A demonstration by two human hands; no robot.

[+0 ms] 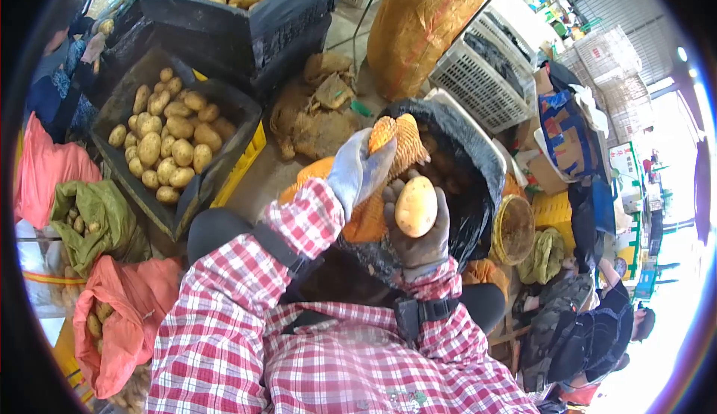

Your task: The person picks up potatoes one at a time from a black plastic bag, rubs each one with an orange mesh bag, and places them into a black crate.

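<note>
My right hand (413,253), in a dark grey glove, is closed around a large pale yellow potato (416,206). My left hand (360,172), in a lighter grey-blue glove, grips a bunched piece of orange mesh netting (407,145) just above and left of the potato. More orange netting hangs below this hand. Both hands are over a crate lined with black plastic (482,167), where darker potatoes lie partly hidden by my hands and the netting.
To the left, a lined crate (250,108) holds several potatoes; another black-lined crate (299,11) of potatoes stands behind it. Pink sacks (123,317) and a green sack (104,216) lie at left. A yellow basket (514,229) stands at right, with people (590,332) beyond.
</note>
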